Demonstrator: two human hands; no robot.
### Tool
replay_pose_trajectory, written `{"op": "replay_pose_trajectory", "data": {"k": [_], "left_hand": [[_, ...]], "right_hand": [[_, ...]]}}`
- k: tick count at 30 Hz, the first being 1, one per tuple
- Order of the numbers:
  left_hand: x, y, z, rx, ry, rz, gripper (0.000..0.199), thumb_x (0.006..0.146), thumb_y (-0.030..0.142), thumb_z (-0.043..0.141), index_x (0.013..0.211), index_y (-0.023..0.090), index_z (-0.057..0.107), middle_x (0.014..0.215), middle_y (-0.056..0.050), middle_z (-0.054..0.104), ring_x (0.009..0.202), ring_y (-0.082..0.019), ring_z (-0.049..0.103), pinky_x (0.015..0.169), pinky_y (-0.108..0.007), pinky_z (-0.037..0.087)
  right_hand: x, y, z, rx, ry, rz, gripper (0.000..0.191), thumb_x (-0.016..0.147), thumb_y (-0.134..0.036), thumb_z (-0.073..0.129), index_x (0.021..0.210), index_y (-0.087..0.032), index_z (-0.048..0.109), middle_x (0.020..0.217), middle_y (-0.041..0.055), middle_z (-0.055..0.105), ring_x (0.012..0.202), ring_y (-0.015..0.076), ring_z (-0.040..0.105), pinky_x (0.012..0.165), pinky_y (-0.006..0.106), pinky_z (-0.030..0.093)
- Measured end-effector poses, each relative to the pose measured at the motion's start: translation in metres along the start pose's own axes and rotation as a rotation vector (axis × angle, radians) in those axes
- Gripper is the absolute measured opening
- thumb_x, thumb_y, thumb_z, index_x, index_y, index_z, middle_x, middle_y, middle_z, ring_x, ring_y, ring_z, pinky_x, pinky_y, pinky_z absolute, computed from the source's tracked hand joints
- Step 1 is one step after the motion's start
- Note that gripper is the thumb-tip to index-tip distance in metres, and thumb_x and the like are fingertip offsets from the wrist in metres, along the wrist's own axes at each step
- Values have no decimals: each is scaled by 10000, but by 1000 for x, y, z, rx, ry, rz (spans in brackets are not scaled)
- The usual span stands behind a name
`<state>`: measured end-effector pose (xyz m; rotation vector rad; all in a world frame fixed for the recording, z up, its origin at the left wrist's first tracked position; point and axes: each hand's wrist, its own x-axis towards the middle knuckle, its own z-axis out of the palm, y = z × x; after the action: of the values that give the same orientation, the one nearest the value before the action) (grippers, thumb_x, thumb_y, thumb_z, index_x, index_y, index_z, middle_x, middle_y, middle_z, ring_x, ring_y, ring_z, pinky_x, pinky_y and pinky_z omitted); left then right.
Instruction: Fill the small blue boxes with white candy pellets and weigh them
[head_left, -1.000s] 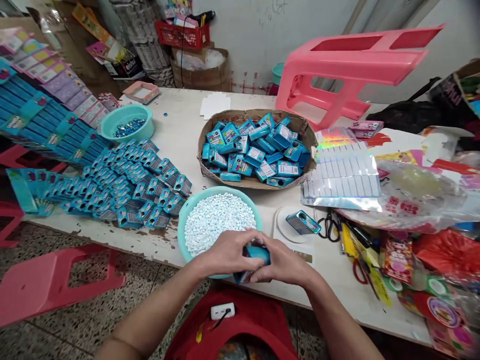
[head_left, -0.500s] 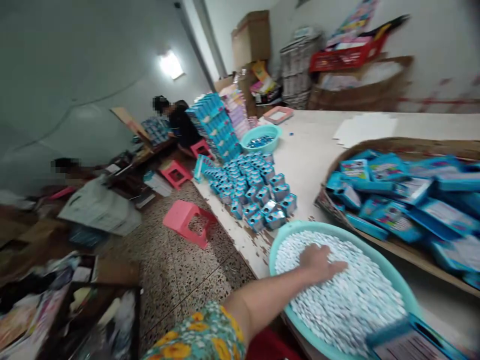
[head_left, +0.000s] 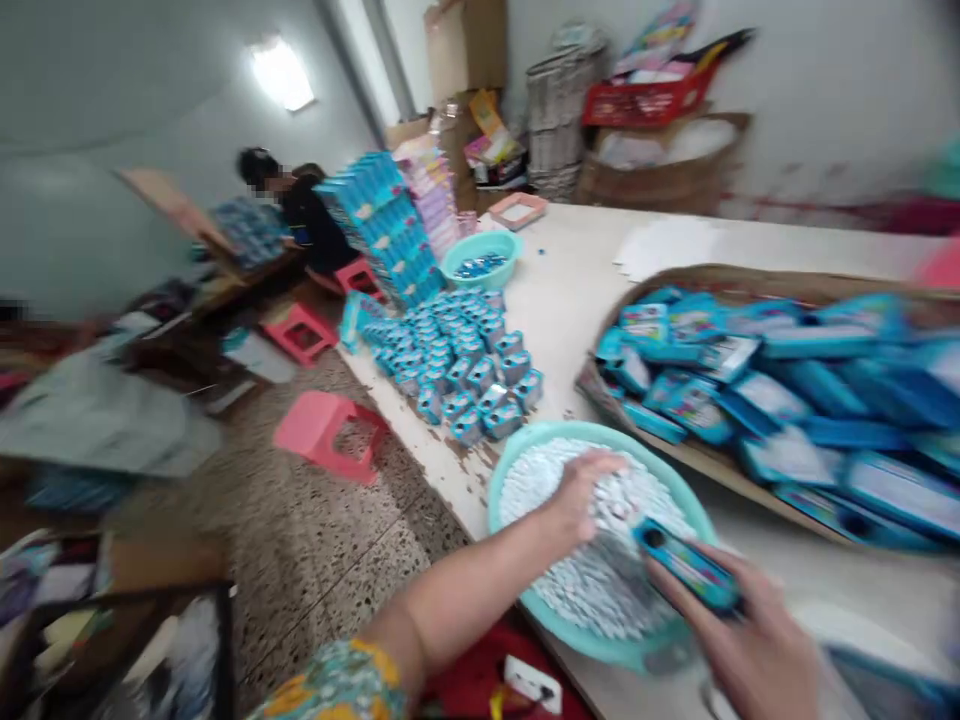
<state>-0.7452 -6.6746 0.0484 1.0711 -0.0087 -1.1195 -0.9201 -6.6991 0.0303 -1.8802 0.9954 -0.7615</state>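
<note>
A light teal basin full of small white pieces stands at the table's edge. Over it my left hand is cupped around a heap of the white pieces. My right hand grips a blue box at the basin's right side, the box's end with a dark round hole turned toward my left hand. The box and the heap are close together; motion blur hides whether they touch.
A long carton of blue boxes lies at the right. Many small blue boxes stand beyond the basin, with a second basin and stacked boxes farther back. Pink stools stand on the floor; a person sits behind.
My left hand has risen from the white pieces with a heap of them. The blue box has moved in over the basin, and my right hand now shows around it. The view has shifted.
</note>
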Motion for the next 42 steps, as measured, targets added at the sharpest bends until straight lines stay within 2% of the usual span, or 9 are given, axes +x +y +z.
{"op": "replay_pose_trajectory", "data": {"k": [3,7,12,16,30,42], "left_hand": [[-15,18,18,15,-60,78,222,595,294,684,665,165,516,635,4,521,584,-120,515,600,-264,444],[-11,19,24,65,-81,124,255,675,355,666,716,176,490,649,23,544,591,-128,569,599,-275,479],[-8,11,26,123,-76,159,249,711,359,665,732,175,499,670,35,552,543,-97,557,538,-239,460],[-5,13,26,180,-26,201,254,710,355,678,709,157,519,667,26,556,530,-81,536,525,-219,440],[-3,22,24,200,-94,181,248,761,382,632,732,168,511,643,28,541,508,-93,544,520,-228,433],[-2,23,26,246,-110,256,205,789,346,614,745,165,531,650,23,559,526,-91,551,590,-238,457]], "right_hand": [[10,-24,14,-26,-39,-133,312,733,-425,692,975,-239,626,928,58,656,869,259,617,775,405,501],[19,-29,25,-76,3,-84,274,775,-352,663,1011,-228,598,956,58,645,916,237,609,798,381,500],[17,-32,23,-59,-31,-80,289,756,-298,693,1014,-227,585,969,53,636,927,232,602,800,366,492],[20,-37,21,-61,11,-53,297,755,-299,696,1025,-233,594,965,55,637,929,238,598,802,374,489],[26,-42,24,-26,-1,3,298,737,-283,714,1014,-236,612,965,45,648,927,236,604,813,371,480],[30,-43,27,-1,11,32,328,724,-258,731,1031,-237,618,982,38,650,941,225,600,832,359,467]]}}
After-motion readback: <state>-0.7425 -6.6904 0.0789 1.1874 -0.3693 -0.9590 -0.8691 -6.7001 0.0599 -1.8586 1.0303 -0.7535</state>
